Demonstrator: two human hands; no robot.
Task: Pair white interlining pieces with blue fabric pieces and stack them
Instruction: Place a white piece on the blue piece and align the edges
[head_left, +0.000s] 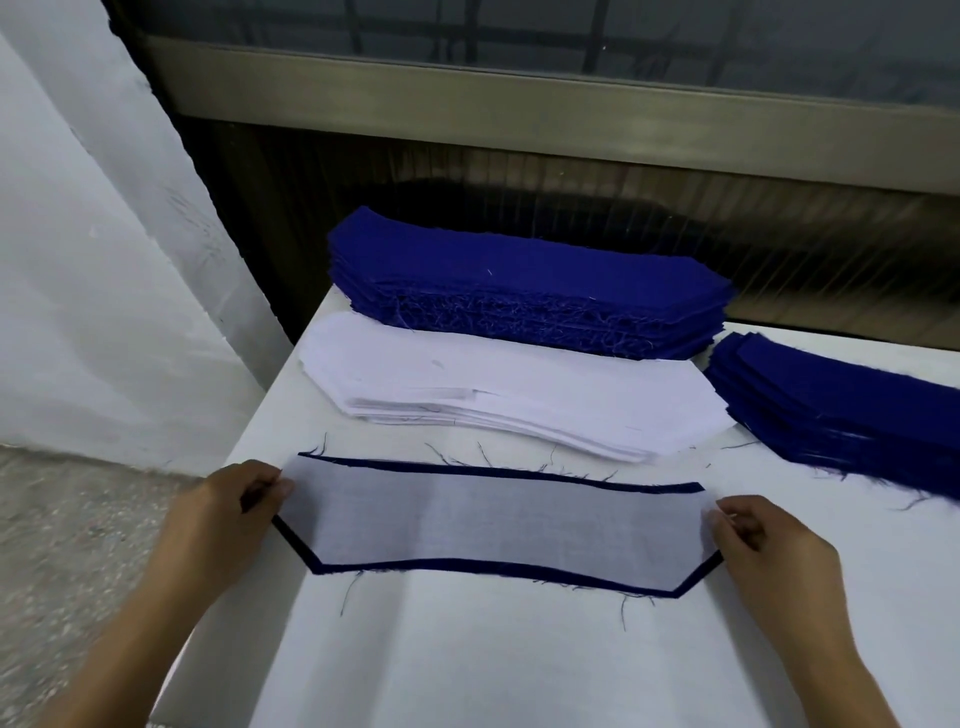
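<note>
A white interlining piece lies on top of a blue fabric piece on the white table; only a thin blue border shows around it. My left hand pinches the pair at its left end. At the right end my right hand pinches it too. Behind the pair sits a stack of white interlining pieces. Further back stands a tall stack of blue fabric pieces.
A second, lower stack of blue pieces lies at the right edge. The white table has its left edge close to my left hand, with grey floor below. A white wall stands left and a dark window panel behind.
</note>
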